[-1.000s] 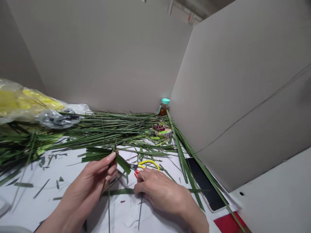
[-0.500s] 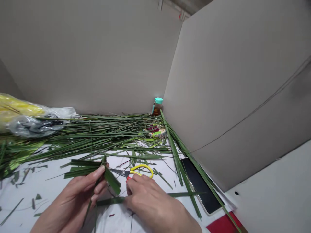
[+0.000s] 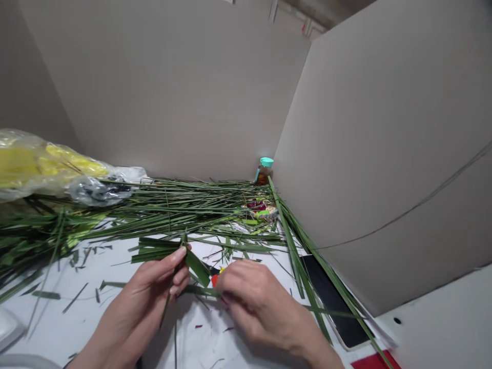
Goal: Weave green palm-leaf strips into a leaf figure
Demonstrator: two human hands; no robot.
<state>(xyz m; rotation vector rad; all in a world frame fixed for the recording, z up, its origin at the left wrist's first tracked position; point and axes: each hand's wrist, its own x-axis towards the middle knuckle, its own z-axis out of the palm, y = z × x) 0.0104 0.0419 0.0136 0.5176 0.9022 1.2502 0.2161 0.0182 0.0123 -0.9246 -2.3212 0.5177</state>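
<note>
Pinching a green palm-leaf bundle (image 3: pixel 165 249) between thumb and curled fingers, the left hand (image 3: pixel 149 287) is gripping it firmly. The bundle's long, flat strips are running roughly level and pointing left, while a broad folded flap (image 3: pixel 197 267) is slanting down and right, and a thin stem is hanging downward below the grip. A narrow leaf strip (image 3: pixel 200 290) is stretching right from the bundle to the right hand (image 3: pixel 261 302), whose fingers are drawn together at its end; whether they are pinching it cannot be made out. Just beyond those fingers, scissors (image 3: pixel 214 280) are lying mostly hidden, showing only a red handle and a dark blade. Farther out from the bundle, a long heap of ribbed, glossy leaf strips (image 3: pixel 172 205) is lying on a white table (image 3: pixel 69 318), with a yellow-filled plastic bag (image 3: pixel 49 169) to its left and a teal-capped jar (image 3: pixel 263 171) in the far corner.
</note>
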